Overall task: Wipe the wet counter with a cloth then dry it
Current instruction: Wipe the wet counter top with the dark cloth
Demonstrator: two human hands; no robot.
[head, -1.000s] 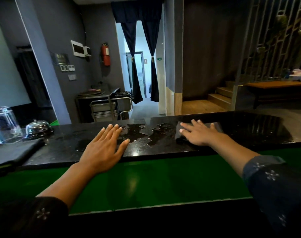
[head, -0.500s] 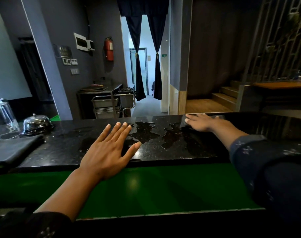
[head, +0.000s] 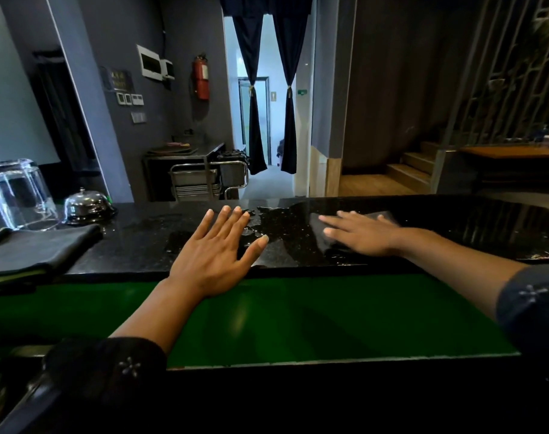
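Note:
The black speckled counter [head: 135, 249] runs across the view, with a patch of water [head: 276, 219] near its middle. My left hand [head: 215, 255] lies flat on the counter, fingers spread, holding nothing, its fingertips at the water's left edge. My right hand [head: 359, 233] presses flat on a dark grey cloth [head: 318, 228] on the counter, right of the water. Most of the cloth is hidden under the hand; only its left part and far right corner show.
A second folded dark cloth [head: 38, 249] lies at the counter's left end. Behind it stand an upturned glass [head: 17, 194] and a chrome service bell [head: 86, 206]. A green ledge [head: 298, 317] runs below the counter's near edge.
My right hand has drawn the cloth back from the counter's far edge towards the near edge. My left hand has stayed flat in place.

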